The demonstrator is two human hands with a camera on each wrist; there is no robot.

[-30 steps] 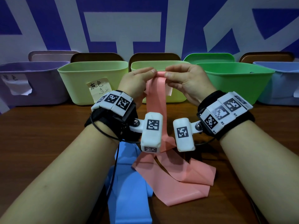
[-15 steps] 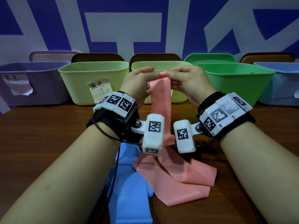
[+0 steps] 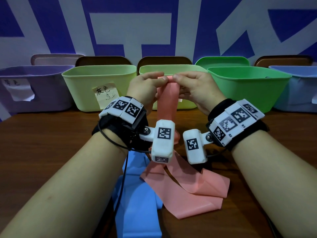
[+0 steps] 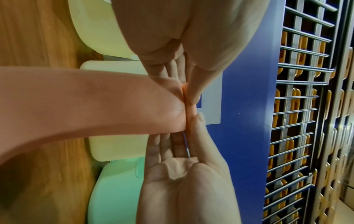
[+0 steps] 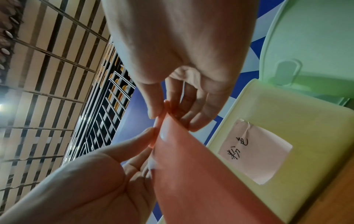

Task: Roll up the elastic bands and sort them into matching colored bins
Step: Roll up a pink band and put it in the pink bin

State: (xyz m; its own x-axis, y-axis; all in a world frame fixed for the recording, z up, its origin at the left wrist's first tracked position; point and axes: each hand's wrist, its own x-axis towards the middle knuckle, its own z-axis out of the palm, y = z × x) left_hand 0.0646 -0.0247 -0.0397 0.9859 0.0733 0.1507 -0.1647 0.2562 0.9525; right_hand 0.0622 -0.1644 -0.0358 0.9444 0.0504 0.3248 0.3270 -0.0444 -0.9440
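— Above the worktop (image 3: 42, 143), what are the two hands doing?
— The left hand (image 3: 145, 88) and right hand (image 3: 197, 88) meet at the top end of the pink band (image 3: 167, 103), thumbs and fingers (image 4: 193, 84) pinched together on its upper edge.
— Where does the rest of that band lie?
— It hangs down between the wrists and ends in loose folds on the wood, just beside a blue band (image 3: 137, 203) lying flat.
— And the bins?
— Behind the hands stand a purple bin (image 3: 34, 100), a yellow-green bin (image 3: 82, 93) with a paper note, a second yellow-green bin (image 3: 188, 69), a green bin (image 3: 248, 90) and a blue bin (image 3: 300, 97), side by side.
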